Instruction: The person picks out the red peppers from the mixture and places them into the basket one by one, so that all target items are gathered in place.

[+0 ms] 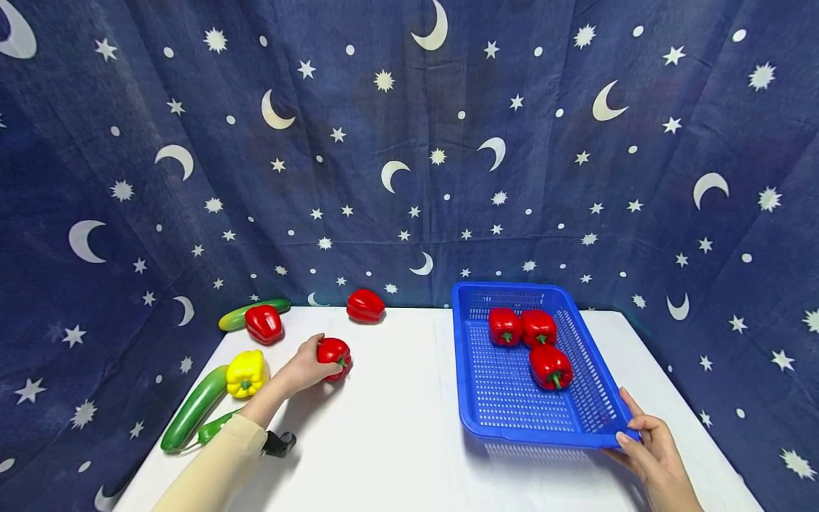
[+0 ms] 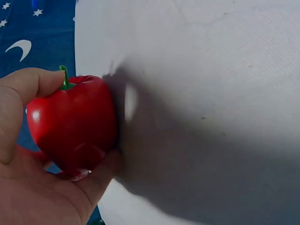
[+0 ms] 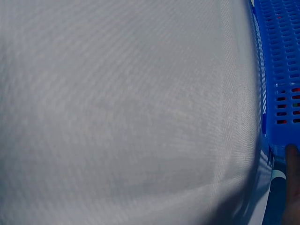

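Observation:
With thumb by the green stem and fingers around the lower end, my left hand (image 1: 310,367) holds a red bell pepper (image 1: 333,350). The left wrist view shows this pepper (image 2: 77,124) close up, right beside the white tabletop. At the right, my right hand (image 1: 659,455) grips the near right corner of a blue plastic basket (image 1: 531,436), thumb on the rim and other fingers along the outside. Inside the basket lie three red bell peppers (image 1: 552,368), grouped toward its back and right. Only a finger (image 3: 292,176) of the right hand shows in the right wrist view.
Another red bell pepper (image 1: 365,306) lies at the table's back edge. On the left are a red bell pepper (image 1: 264,324) against a green-yellow cucumber (image 1: 233,318), a yellow bell pepper (image 1: 246,373), a dark green cucumber (image 1: 195,409) and a green chili pepper (image 1: 214,427). Starry blue cloth (image 1: 409,178) hangs behind.

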`<state>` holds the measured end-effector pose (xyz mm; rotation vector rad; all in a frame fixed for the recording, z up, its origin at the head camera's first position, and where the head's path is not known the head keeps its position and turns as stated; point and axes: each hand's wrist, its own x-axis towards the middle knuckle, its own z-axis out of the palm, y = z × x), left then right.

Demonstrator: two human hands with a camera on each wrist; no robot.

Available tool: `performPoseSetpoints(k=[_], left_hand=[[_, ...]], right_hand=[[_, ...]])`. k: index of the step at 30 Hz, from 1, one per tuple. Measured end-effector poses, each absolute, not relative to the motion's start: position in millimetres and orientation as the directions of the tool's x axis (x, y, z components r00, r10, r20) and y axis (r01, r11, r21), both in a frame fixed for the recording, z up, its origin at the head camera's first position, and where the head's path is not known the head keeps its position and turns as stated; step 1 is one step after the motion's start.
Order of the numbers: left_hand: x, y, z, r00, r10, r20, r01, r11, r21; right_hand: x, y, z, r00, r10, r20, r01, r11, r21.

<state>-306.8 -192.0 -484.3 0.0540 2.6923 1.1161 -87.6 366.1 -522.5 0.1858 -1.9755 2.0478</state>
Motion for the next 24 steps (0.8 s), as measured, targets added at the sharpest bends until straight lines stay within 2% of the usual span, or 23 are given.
performPoseSetpoints(k=[7,15,24], left_hand=[[-304.2,-189.3,-480.7,-0.979,0.129,-0.159,-0.029,0.682,0.73],[-308.6,-170.9,-474.0,-0.978,0.198,-0.068,0.056,0.561,0.826],[-304.3,-141.2,-454.5,-0.952,0.305,-0.005,0.138,0.445,0.885]], right_hand=[[-87.6,366.4,-524.1,-0.938,0.1,0.332,-0.338,-0.05,-0.94],[-88.2,367.5,-523.2,-0.973,0.167,0.162,-0.157,0.041,-0.987],[-88.7,366.8,-521.8,-0.972,0.169,0.161,-0.156,0.039,-0.987]])
